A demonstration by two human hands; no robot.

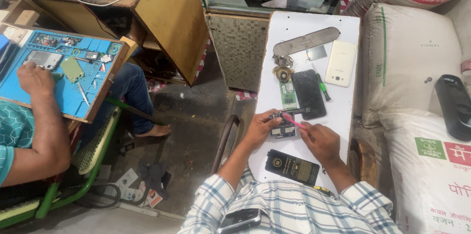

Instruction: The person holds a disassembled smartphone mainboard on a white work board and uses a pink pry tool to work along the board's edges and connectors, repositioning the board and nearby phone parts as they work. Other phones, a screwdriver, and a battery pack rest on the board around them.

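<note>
Head view shows us working over a narrow white board (pixel 304 28) with both hands. Our left hand (pixel 260 128) is clamped on a small dark circuit board (pixel 284 127), thumb and fingers pinching its near edge and pressing it to the white surface. Our right hand (pixel 321 143) is closed around a pink tool (pixel 294 122), whose tip reaches across to the circuit board, just beyond the left fingertips.

Just past the hands lie a black phone (pixel 309 94) face down and, beside it toward the left hand's side, a green circuit strip (pixel 287 92). A green-handled screwdriver (pixel 322 87) lies along the phone's other edge. Farther out we see a white phone back (pixel 341 63), a long grey metal plate (pixel 306 41) and a cluster of small metal parts (pixel 283 67). Nearer our body than the hands sits a black packet with gold print (pixel 293 167). A dark phone (pixel 239 220) rests on our checked shirt below the left forearm.

Well off to the left, another person's hand (pixel 33 78) rests on a blue work mat (pixel 64 74) strewn with phone parts. White sacks (pixel 412 62) stand to the right of our right hand.
</note>
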